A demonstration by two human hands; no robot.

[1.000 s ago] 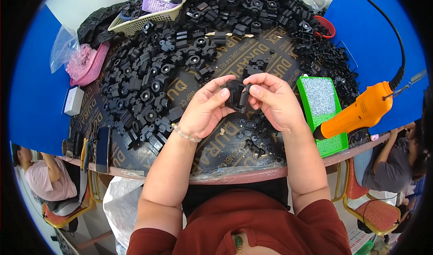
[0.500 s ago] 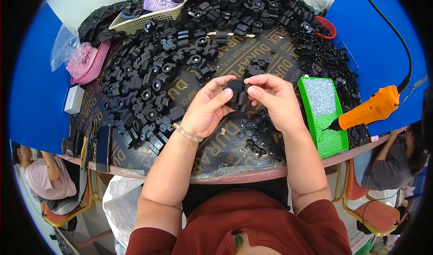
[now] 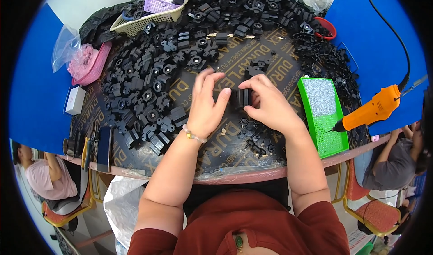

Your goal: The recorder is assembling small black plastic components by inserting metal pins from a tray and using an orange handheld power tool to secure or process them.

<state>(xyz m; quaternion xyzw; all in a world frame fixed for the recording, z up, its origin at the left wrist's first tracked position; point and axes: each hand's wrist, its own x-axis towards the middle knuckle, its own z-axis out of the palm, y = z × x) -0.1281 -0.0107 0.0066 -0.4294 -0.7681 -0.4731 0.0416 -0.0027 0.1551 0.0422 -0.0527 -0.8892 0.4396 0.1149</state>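
Between thumb and fingers of my right hand is a black plastic housing part, blurred a little by motion. My left hand is just left of it, fingers apart and smeared at the tips, with a gap between its thumb and the part. Under my hands several small black hexagonal rings lie on the dark printed board. A small group of black parts sits just beyond my right hand.
Heaped black parts cover the left and far side. On the right stand a green tray of small silvery pieces and a hanging orange electric screwdriver. Pink and cream baskets, a phone and blue partitions border the space.
My left hand has let go of the black housing part and moved slightly left, its fingers spreading. The right hand keeps the part, now turned and a little lower.
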